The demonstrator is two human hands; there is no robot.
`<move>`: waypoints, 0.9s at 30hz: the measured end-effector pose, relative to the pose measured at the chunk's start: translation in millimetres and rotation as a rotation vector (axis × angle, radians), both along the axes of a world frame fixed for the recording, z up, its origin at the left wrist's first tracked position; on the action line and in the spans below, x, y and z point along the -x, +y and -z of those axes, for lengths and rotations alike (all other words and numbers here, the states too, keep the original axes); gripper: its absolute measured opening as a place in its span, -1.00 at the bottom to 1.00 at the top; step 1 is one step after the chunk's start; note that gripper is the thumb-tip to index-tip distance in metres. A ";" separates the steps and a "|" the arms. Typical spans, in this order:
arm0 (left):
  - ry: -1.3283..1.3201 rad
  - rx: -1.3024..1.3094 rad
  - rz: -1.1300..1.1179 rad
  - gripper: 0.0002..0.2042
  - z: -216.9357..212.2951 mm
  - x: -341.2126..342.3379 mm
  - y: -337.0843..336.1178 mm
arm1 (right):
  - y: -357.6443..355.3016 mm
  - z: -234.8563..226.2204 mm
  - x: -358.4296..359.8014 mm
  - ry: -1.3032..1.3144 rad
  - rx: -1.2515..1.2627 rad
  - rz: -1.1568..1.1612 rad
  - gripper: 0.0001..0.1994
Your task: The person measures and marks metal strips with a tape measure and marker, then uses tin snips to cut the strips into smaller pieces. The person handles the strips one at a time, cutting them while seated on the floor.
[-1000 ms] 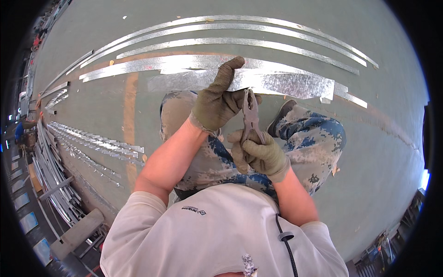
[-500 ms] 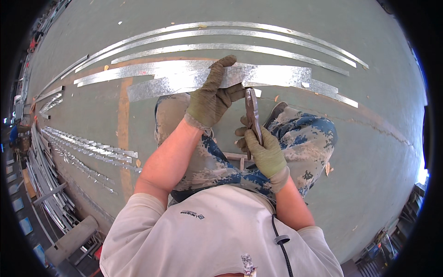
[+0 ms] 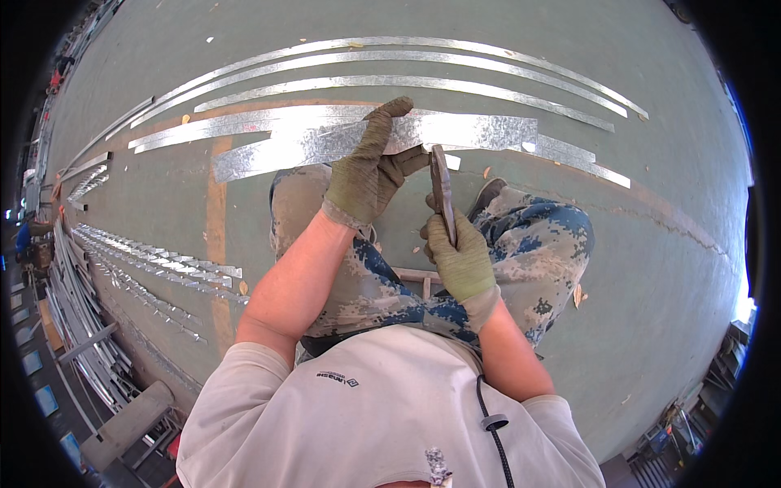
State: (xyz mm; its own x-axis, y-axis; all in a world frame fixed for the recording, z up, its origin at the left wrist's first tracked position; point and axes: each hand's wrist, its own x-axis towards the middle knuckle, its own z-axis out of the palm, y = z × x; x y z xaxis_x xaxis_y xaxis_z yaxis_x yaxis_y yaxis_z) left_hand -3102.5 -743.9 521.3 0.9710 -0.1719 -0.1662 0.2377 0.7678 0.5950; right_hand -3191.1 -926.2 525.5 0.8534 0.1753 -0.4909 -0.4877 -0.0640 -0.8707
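Observation:
My left hand (image 3: 370, 167), in a green work glove, grips a wide galvanized sheet-metal strip (image 3: 488, 130) by its near edge and holds it up in front of my knees. In a matching glove, my right hand (image 3: 460, 256) is closed around the handles of metal snips (image 3: 442, 187). The snips point away from me and their tip meets the lower edge of the strip just right of my left hand. I am crouched over the floor in camouflage trousers.
Several long narrow metal strips (image 3: 407, 81) lie in curved rows on the green floor beyond the held strip. More cut strips (image 3: 154, 268) lie at my left, with stacked metal profiles (image 3: 73, 309) along the left edge. An orange floor line (image 3: 215, 220) runs past my left knee.
The strip has shifted in my left hand. My right hand has swung the snips from a slant to pointing straight up at the strip's lower edge.

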 end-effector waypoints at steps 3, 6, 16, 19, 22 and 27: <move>0.018 -0.024 -0.023 -0.61 3.3 0.9 0.2 | -2.9 -15.4 -6.3 0.199 -0.244 0.004 -0.65; 0.038 -0.122 -0.054 -0.62 1.8 1.5 1.1 | -2.1 -20.2 -11.7 0.362 -0.434 0.034 -0.73; 0.084 -0.309 -0.173 -0.59 5.6 -5.5 -4.4 | 23.4 23.5 -17.9 0.090 0.025 0.048 -0.84; 0.068 -0.378 -0.162 -0.60 14.7 -7.9 -5.7 | 22.2 56.8 -20.5 -0.188 0.379 -0.003 -0.80; 0.103 -0.567 -0.162 -0.58 16.9 -12.0 -8.9 | 25.8 47.4 -31.8 -0.147 0.629 -0.141 -0.73; 0.085 -0.909 -0.085 -0.53 55.6 -25.4 -7.9 | 37.9 58.4 -45.9 -0.043 0.864 -0.158 -0.67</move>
State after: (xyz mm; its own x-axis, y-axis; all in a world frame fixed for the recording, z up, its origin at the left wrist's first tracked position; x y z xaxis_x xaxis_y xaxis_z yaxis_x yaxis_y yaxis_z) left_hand -3077.1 -751.8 465.7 0.9527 0.1318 -0.2738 0.2724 0.0294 0.9617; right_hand -3145.2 -888.3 467.1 0.8711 -0.1251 -0.4748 -0.3855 -0.7732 -0.5035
